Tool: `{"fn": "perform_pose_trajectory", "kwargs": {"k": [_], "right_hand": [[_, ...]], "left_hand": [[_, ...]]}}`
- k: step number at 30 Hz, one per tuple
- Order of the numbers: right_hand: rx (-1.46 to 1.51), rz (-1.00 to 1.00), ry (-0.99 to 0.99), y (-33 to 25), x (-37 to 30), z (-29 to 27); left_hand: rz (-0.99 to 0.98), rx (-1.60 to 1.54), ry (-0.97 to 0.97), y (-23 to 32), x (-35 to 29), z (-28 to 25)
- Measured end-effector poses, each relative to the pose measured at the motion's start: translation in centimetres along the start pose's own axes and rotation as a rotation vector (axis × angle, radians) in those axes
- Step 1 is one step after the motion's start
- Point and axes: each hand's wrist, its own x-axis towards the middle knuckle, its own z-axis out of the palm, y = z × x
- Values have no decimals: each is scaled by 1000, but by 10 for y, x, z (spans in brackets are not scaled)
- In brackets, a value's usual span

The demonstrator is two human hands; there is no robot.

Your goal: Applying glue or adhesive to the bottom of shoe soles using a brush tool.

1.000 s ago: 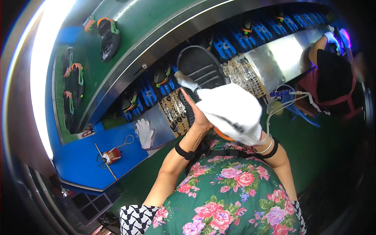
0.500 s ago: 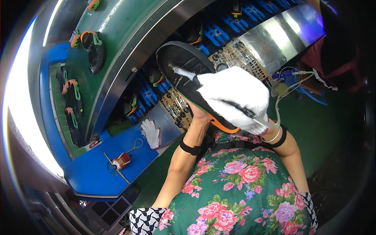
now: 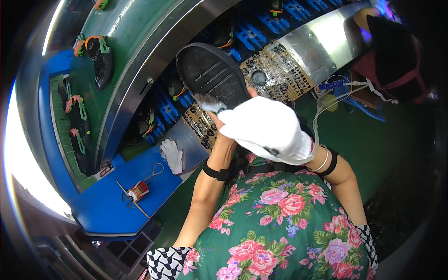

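A black sandal or shoe sole (image 3: 207, 70), its grooved face turned up and partly wet-looking, is held tilted in front of my chest. My bare left hand (image 3: 226, 133) grips it from below, with a fingertip showing at its right edge. Over it my right hand (image 3: 263, 128), in a white knitted glove, is closed on a small brush (image 3: 209, 103) whose bristles lie at the sole's face. The glove covers the near end of the sole and most of the brush handle.
Beyond lies a conveyor of blue racks (image 3: 249, 35) holding shoes, with a taped cardboard strip (image 3: 284, 70) on its metal edge. Left are a green belt (image 3: 128, 28) with sandals (image 3: 100, 63) and a blue table (image 3: 102, 210) with a red container (image 3: 138, 190) and loose glove (image 3: 171, 155).
My gloved hand and the brush have shifted left and down toward the near part of the sole. The sole is turned more face-up, so its orange-green edge is hidden.
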Motion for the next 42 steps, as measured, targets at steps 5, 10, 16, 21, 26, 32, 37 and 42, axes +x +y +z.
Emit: {"fn": "perform_pose_trajectory", "kwargs": {"k": [5,10,16,21,26,32,37,42], "right_hand": [[168,5,138,9,7,-16],[122,-43,110,1,-5,6],[156,47,104,14,-11,-11],[149,-31,57,-2,-16,-4],[258,101,80,2,-17,-21],[269,59,23,-3,-22,-12],[265,110,88,3,-26,-14],[335,132,73,-3,-26,-15]], "left_hand": [[135,419,3,3,-3,10],[51,479,-268,1,4,13],[37,540,-297,13,5,24],[31,358,-194,8,2,25],[103,395,-282,12,5,36],[168,344,-223,11,1,43],[247,535,-296,11,4,51],[246,549,-264,13,4,49]]}}
